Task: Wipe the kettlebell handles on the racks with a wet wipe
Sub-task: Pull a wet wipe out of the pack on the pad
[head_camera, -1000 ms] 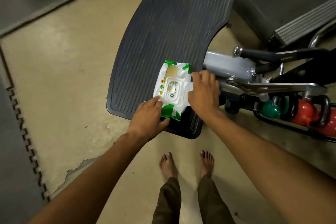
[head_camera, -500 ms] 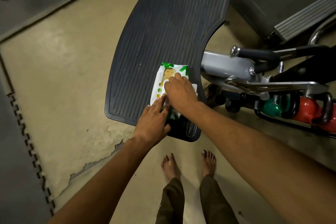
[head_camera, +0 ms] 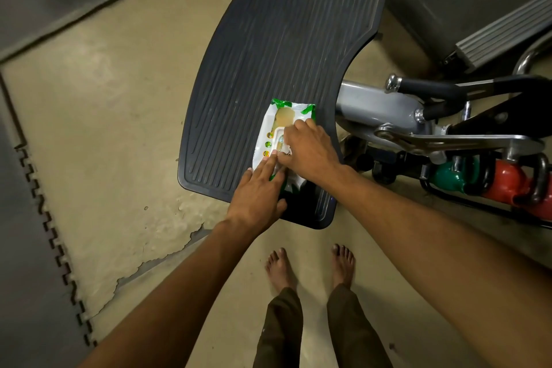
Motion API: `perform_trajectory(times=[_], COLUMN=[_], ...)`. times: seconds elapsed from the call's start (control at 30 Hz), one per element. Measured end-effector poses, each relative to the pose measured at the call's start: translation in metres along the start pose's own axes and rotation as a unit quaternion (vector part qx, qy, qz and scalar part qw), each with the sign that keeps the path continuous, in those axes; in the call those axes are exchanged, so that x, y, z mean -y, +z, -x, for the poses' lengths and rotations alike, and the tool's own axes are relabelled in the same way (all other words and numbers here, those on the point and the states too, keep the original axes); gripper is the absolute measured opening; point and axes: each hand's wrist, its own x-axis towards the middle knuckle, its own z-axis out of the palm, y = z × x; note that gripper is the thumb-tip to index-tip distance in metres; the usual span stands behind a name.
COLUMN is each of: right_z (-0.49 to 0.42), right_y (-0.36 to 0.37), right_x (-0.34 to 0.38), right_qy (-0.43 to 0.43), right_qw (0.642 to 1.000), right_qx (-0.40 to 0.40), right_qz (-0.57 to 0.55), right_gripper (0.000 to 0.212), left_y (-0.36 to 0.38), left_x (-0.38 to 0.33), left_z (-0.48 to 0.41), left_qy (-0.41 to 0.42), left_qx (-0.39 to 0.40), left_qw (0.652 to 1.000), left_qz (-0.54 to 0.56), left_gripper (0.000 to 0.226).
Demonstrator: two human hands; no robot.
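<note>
- One wet wipe pack (head_camera: 279, 140), white and green: lies flat on the ribbed black platform (head_camera: 268, 54), by its right edge, toward the near right corner.
- My left hand (head_camera: 258, 197): fingers straight, pressing the pack's near end.
- My right hand (head_camera: 310, 149): fingers curled, pinching at the pack's lid.
- One green kettlebell (head_camera: 448, 178), one red kettlebell (head_camera: 504, 181): racked beyond the platform's right edge.
- Two bare feet (head_camera: 279, 267): below the near edge.

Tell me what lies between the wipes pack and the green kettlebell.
In the head view: the right hand on the pack, the mat edge, then dark machine parts under a grey tube, before the kettlebell.
</note>
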Motion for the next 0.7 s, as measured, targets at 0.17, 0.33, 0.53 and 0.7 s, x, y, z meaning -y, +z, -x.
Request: perform_trajectory(times=[0.17, 0.33, 0.53, 0.7], right_z=[-0.004, -0.003, 0.012, 0.045], right_y=[0.001, -0.001, -0.023, -0.065], right_x=[0.008, 0.007, 0.018, 0.026], right_qy=[-0.005, 0.038, 0.081, 0.084], right_qw=[1.0, 0.991, 0.907, 0.8], right_qx=[0.007, 0.064, 0.067, 0.016], right_qz=[0.004, -0.108, -0.409, -0.593], right_gripper=[0.035, 0.025, 0.029, 0.028], left_y=[-0.001, -0.001, -0.005, -0.013], left_x=[0.0, 0.0, -0.001, -0.006], left_z=[0.0, -0.001, -0.006, -0.003], left_qy=[0.001, -0.005, -0.005, -0.018], left_qx=[0.004, 0.008, 0.027, 0.038], left_qw=[1.0, 1.0, 0.999, 0.999], left_qz=[0.0, -0.001, -0.02, 0.009], left_gripper=[0.081, 0.079, 0.078, 0.081])
